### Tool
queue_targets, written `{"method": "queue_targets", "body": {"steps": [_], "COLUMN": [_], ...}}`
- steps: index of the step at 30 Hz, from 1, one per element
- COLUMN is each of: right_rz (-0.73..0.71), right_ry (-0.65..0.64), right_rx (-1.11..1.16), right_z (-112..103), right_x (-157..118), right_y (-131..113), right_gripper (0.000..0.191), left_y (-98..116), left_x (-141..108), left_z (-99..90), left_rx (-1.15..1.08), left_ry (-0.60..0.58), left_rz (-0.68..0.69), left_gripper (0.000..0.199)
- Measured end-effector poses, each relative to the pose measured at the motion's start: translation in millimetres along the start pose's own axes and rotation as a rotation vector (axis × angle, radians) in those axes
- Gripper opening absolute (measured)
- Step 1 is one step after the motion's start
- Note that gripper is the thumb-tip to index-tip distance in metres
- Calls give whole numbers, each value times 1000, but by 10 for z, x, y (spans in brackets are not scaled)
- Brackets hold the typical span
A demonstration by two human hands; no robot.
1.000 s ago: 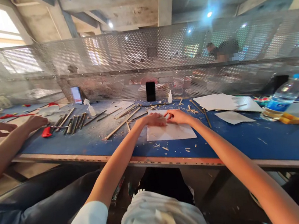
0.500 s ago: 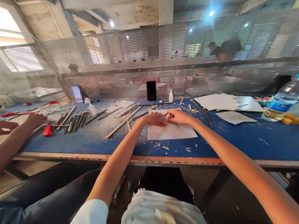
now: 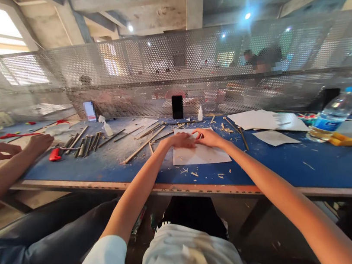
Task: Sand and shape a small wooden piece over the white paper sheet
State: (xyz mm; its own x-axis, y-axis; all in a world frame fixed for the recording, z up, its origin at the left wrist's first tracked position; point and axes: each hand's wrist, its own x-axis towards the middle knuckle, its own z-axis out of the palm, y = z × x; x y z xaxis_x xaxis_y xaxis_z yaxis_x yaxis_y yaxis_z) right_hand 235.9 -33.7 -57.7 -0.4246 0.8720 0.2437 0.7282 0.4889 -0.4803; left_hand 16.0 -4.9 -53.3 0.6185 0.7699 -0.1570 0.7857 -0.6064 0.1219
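Note:
My left hand [image 3: 180, 140] and my right hand [image 3: 208, 138] meet, fingertips close together, at the far edge of a white paper sheet [image 3: 200, 155] on the blue workbench [image 3: 286, 169]. A small pale piece seems to lie between my fingers, but it is too small to name. To the left, a co-worker's hands [image 3: 38, 144] rest near a red-handled tool [image 3: 54, 154] and a group of thin wooden sticks [image 3: 81, 147].
Loose wooden sticks, shavings and paper sheets [image 3: 253, 120] lie across the bench. A plastic water bottle [image 3: 334, 117], a white spray bottle [image 3: 107, 128] and an upright black phone [image 3: 177, 107] stand there. A perforated metal screen [image 3: 166, 59] runs along the far side.
My hands stay at the paper's far edge, with only slight shifts of the fingers. The whole view has moved a little, and the co-worker's hands have shifted slightly.

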Motion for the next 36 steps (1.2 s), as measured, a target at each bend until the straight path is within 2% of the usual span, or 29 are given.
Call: {"method": "queue_targets", "body": {"steps": [6, 8, 14, 17, 21, 28, 33, 36], "right_rz": [-29, -27, -23, -18, -35, 14, -31, -12], "right_ry": [-55, -37, 35, 83, 50, 91, -29, 33], "right_rx": [16, 44, 28, 9, 36, 34, 72, 38], "right_z": [2, 18, 88, 99, 103, 66, 51, 61], "right_x": [14, 19, 6, -6, 5, 22, 35, 36], "right_y": [-5, -2, 39, 64, 77, 113, 110, 104], "right_gripper": [41, 39, 7, 7, 6, 4, 4, 4], "left_y": [5, 1, -1, -32, -81, -99, -115, -110], "left_x": [-21, -24, -5, 12, 45, 45, 39, 57], "left_z": [-7, -7, -10, 11, 46, 45, 59, 61], "left_rx": [-9, -1, 10, 5, -9, 18, -8, 0], "left_ry": [-2, 1, -1, 14, 8, 23, 28, 16], "left_rz": [15, 15, 41, 43, 37, 55, 43, 43], "left_gripper": [92, 92, 78, 82, 89, 88, 89, 88]}}
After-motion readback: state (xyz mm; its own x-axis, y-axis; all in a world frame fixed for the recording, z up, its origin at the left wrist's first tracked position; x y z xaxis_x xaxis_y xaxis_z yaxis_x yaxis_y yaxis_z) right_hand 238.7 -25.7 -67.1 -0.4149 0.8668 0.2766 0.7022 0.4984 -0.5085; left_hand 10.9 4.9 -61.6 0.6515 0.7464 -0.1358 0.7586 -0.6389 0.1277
